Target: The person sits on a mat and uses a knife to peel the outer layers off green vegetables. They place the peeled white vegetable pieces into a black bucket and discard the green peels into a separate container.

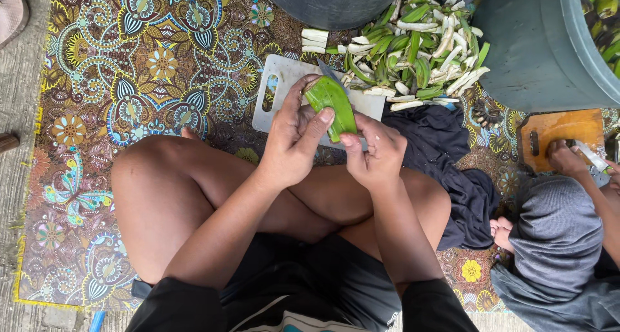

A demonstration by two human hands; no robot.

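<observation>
Green banana point(330, 106) sits between both hands, above white cutting board point(284, 80). Left hand point(294, 141) grips its left side; right hand point(374, 154) pinches lower end, knife blade point(329, 70) behind.

A green banana point(330, 106), unripe and partly peeled, is held above the white cutting board point(284, 80), over the person's crossed legs. It is short and curved, its skin bright green, with a pale strip along the upper left edge where the peel is cut away. It tilts from upper left to lower right. A knife point(330, 72) lies against its top end, only the grey blade tip showing past the fruit. The left hand point(294, 145) wraps it from the left, thumb across its face; the right hand point(378, 154) pinches its lower end.
</observation>
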